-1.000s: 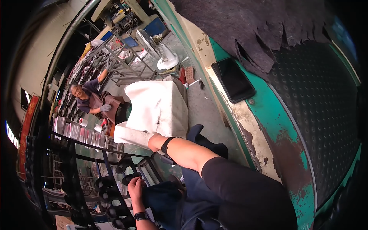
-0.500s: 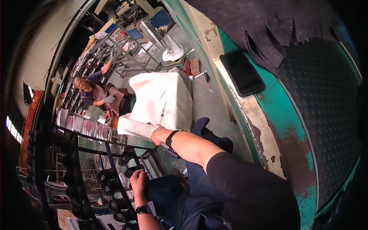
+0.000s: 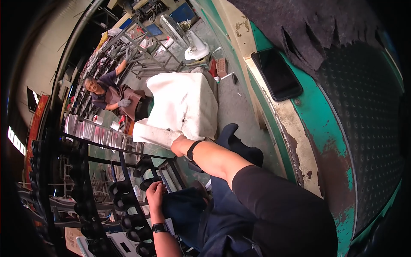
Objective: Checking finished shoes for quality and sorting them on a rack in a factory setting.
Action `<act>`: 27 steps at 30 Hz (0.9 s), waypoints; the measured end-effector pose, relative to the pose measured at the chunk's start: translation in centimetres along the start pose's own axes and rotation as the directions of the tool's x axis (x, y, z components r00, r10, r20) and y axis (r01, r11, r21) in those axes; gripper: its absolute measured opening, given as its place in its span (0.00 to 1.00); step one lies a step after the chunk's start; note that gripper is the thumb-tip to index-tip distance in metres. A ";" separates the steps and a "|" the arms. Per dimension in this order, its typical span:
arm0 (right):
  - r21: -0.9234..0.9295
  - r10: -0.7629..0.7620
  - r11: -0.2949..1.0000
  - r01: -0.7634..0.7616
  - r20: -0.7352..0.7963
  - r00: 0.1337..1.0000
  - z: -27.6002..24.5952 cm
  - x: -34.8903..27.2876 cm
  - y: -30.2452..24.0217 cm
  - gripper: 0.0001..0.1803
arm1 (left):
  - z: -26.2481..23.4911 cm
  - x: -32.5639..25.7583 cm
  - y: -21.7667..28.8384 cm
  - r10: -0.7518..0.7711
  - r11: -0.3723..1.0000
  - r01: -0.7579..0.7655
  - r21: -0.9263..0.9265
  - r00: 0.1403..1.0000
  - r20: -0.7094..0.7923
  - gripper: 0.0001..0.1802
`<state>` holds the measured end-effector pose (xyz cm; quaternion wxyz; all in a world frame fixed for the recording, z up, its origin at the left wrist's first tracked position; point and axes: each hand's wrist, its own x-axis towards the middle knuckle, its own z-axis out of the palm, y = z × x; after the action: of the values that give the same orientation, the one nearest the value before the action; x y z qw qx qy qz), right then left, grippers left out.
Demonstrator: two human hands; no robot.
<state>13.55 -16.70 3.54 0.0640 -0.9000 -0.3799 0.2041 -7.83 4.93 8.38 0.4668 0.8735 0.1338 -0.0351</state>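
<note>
My right hand (image 3: pixel 179 144) reaches out from a black sleeve and rests against the edge of a white sheet (image 3: pixel 184 103). Its fingers are mostly hidden where they meet the sheet, so their grip cannot be made out. The sheet drapes over a bulky block-like shape, with a flap sticking out to the left. My left hand (image 3: pixel 155 195), with a watch on its wrist, is held low beside my dark blue apron (image 3: pixel 184 214). Its fingers are curled in, and whatever may be inside them is hidden. Close by stands a rack with black rounded holders (image 3: pixel 120 201).
A co-worker (image 3: pixel 112 97) with a grey glove sits beyond the sheet near metal racks. A white fan (image 3: pixel 197 48) stands on the far floor. At right, a black phone (image 3: pixel 277 75) lies on a green machine edge (image 3: pixel 319 115), beside a dimpled black mat (image 3: pixel 368 128) and dark ragged material (image 3: pixel 295 25).
The whole view has shifted slightly, with the phone and machine sitting a little farther right. My right hand stays at the sheet, and my left hand remains curled in nearly the same place.
</note>
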 end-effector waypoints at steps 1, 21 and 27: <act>-0.024 0.021 0.999 -0.020 0.030 0.999 -0.1 0.2 0.2 0.19 | 0.3 0.2 0.2 0.001 1.000 -0.001 -0.007 1.000 0.008 0.15; 0.006 -0.013 1.000 0.012 0.094 0.995 -1.5 -0.6 -1.1 0.21 | -0.4 -0.3 -0.4 -0.001 1.000 0.001 0.009 1.000 -0.012 0.15; 0.051 0.065 0.996 -0.072 0.129 0.989 -0.3 -0.6 -0.2 0.20 | -0.7 -0.4 -0.5 -0.011 1.000 0.011 -0.003 1.000 -0.015 0.15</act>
<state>13.21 -16.99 4.08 0.0574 -0.8955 -0.3462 0.2738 -8.44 5.72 8.47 0.4670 0.8722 0.1421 -0.0311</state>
